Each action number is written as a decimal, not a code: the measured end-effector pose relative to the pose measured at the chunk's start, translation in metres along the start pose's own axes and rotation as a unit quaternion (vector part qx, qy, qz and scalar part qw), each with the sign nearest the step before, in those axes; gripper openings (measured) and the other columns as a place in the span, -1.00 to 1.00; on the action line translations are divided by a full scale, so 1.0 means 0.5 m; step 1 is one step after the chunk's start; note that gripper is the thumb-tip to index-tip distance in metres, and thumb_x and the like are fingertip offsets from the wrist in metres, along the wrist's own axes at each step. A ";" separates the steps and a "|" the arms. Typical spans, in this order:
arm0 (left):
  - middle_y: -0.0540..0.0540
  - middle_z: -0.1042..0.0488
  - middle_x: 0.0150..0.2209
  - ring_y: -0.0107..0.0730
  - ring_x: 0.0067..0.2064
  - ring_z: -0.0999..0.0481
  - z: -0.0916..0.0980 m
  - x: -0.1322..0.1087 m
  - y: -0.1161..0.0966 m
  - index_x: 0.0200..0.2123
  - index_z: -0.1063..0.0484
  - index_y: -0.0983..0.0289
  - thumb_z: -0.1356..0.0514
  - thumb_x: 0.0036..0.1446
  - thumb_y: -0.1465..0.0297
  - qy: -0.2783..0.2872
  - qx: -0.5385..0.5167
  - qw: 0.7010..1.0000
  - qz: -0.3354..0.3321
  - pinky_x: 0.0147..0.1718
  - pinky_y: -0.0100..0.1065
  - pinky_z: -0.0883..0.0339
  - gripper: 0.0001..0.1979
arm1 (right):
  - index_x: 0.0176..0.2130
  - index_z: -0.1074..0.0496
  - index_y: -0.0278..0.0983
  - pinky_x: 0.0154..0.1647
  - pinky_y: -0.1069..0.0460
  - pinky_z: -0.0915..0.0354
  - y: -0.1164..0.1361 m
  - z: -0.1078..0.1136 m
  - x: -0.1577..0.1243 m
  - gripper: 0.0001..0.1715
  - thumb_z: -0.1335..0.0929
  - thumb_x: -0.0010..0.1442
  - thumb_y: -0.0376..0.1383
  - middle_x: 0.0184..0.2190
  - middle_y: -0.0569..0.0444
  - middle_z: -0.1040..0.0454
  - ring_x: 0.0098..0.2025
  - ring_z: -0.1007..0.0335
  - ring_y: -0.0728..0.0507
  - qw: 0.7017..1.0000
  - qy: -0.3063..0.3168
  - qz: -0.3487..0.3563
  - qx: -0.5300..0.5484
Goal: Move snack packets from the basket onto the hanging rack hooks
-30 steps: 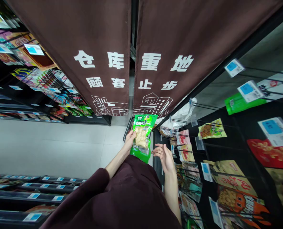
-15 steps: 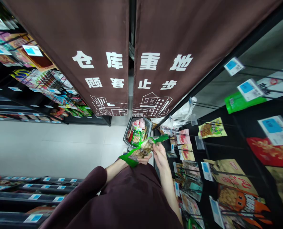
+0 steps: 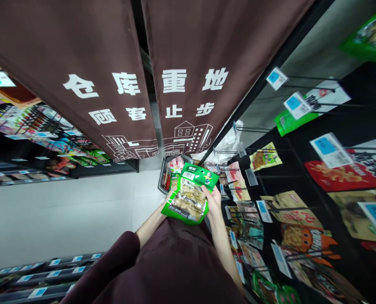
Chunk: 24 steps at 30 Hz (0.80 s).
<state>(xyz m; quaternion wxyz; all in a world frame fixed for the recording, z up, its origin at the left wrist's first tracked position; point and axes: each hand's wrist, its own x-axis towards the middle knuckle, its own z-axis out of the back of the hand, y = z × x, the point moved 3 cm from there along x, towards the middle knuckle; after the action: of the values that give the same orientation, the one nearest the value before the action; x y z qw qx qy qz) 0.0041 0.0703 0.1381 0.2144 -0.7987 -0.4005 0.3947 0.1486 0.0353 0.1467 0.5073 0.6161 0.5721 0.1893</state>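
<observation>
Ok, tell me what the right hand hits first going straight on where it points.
The right hand grips the green packet, so that comes first; beyond it, the line probably meets the basket of snacks on the floor, though depth is unclear.

A bright green packet with a clear window shows tan pieces. The curtain is dark brown with white characters and outlined buildings. Price tags are blue and white.

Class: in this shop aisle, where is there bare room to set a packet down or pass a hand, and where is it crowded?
Free: the pale floor between the left shelves and the basket; the bare hooks beside the curtain. Crowded: the basket, full of packets, and the right-hand rack.
</observation>
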 end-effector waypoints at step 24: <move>0.12 -0.57 -0.14 -0.17 -0.17 -0.55 0.049 -0.032 -0.029 -0.08 -0.52 0.30 -0.38 0.03 0.26 0.050 0.113 0.991 -0.052 -0.19 -0.32 -0.36 -0.61 | -0.20 -0.50 -0.21 -0.16 -0.06 -0.47 0.002 -0.001 0.009 -0.60 -0.56 -0.07 -0.22 -0.27 0.08 -0.63 -0.24 -0.58 -0.19 1.000 0.007 0.007 0.013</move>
<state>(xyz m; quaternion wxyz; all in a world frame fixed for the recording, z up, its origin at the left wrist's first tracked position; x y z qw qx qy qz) -0.0283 0.0667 0.1402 0.3431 -0.7662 -0.3830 0.3854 0.1498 0.0395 0.1461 0.4943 0.6250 0.5737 0.1897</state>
